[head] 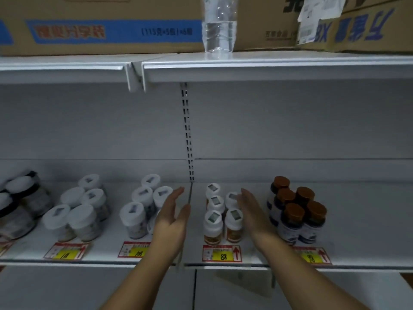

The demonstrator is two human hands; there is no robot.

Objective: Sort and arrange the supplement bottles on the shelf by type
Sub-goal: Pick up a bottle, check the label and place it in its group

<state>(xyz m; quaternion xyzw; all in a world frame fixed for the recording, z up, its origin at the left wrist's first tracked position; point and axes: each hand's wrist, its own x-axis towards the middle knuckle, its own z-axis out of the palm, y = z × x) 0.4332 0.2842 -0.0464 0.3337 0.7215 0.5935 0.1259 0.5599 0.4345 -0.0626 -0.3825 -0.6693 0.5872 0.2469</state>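
Supplement bottles stand in groups on the white shelf point(357, 220). A cluster of small white-capped bottles with orange labels point(213, 224) stands in the middle, between my two hands. My left hand point(173, 217) is open and flat on edge to its left, apart from it and beside a group of white-capped bottles point(143, 204). My right hand point(251, 211) is open, its fingers against the right side of the orange-label cluster. Brown-capped bottles with blue and white labels point(297, 211) stand to the right. More white-capped jars point(80, 209) and dark jars point(20, 202) sit at the left.
Yellow and red price tags point(222, 253) line the shelf's front edge. On the upper shelf point(268, 66) rest cardboard boxes point(100, 30) and a clear water bottle point(220, 25). A slotted upright point(187, 135) runs down the back panel.
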